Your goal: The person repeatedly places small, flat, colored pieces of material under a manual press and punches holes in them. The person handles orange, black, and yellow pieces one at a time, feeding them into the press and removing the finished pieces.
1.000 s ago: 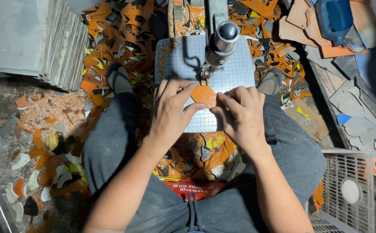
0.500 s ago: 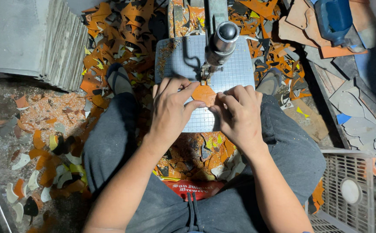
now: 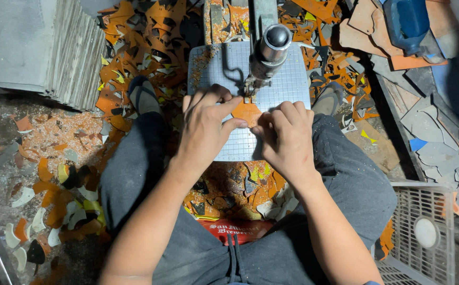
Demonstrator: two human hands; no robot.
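Lying flat on the gridded worktop, the orange tile piece sat just near of the machine's cutting head, its far edge touching the tool. Both hands flanked it evenly: the left hand pinched its left edge with narrowed fingers, the right hand pressed its right edge. Orange offcuts littered the floor around.
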